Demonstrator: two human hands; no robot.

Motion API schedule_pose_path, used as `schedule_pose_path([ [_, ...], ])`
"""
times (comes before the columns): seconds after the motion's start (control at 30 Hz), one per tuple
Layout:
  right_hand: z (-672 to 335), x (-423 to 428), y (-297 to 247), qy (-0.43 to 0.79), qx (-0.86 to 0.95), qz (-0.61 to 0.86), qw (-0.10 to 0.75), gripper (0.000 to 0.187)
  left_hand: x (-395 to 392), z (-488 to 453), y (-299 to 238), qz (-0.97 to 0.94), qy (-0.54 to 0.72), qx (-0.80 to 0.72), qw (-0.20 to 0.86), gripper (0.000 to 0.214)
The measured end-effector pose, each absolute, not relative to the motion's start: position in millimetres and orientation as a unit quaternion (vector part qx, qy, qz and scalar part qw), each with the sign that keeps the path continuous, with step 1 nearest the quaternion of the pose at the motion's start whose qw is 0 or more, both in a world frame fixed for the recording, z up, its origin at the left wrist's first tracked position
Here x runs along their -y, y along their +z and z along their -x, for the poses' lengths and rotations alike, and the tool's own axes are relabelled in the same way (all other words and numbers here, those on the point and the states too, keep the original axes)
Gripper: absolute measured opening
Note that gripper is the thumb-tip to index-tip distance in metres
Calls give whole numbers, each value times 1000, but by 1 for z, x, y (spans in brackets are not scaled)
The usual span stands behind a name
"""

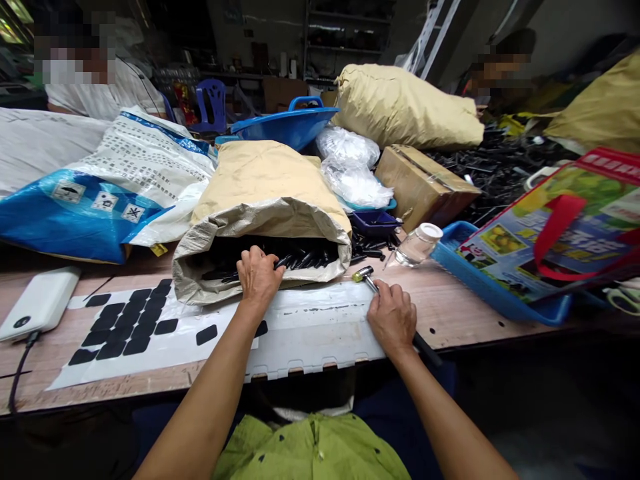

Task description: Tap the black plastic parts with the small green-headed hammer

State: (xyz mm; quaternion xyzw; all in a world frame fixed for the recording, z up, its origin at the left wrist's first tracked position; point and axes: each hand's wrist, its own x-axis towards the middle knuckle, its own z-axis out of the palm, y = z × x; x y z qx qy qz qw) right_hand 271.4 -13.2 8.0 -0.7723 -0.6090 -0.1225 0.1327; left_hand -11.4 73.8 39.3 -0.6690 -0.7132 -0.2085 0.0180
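At the mouth of a large paper sack [280,170], my left hand [259,277] has its fingers curled around a black plastic piece [279,261]. The fingertips are partly hidden. Inside the sack lie many similar black pieces [310,255]. My right hand [393,317] is closed around the handle of a small hammer [371,283], its yellowish-tipped head pointing up and left over the table. Below the sack's opening lies a white board [315,330] with a notched front edge. Black rounded-square pads [131,320] sit in rows on a white sheet to the left.
A white power bank [40,303] with a cable lies at left beside a blue-white sack [125,180]. To the right stand a clear bottle [419,245], a blue tray [500,293] with a colourful bag [560,227], and a carton [423,183]. Two people are across the table.
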Motion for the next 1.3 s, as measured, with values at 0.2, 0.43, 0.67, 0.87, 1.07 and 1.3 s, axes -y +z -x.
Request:
schedule_pose_path([
  [0.2,-271,13,9,-113,608,775,131,35,-62,15,58,664,-274,695,32,14],
  [0.43,-270,13,11,-106,601,779,143,34,1,1,40,806,-253,505,-176,10],
  [0.67,-274,10,13,-63,592,788,154,34,11,-2,5,781,-285,505,-231,22],
  [0.87,-264,33,32,-3,590,752,294,35,6,3,11,768,-289,504,-270,13],
  [1.07,-216,76,53,165,676,601,394,32,5,2,8,755,-294,510,-289,13],
  [1.3,-191,86,41,197,715,556,375,40,5,3,7,746,-306,509,-302,12],
])
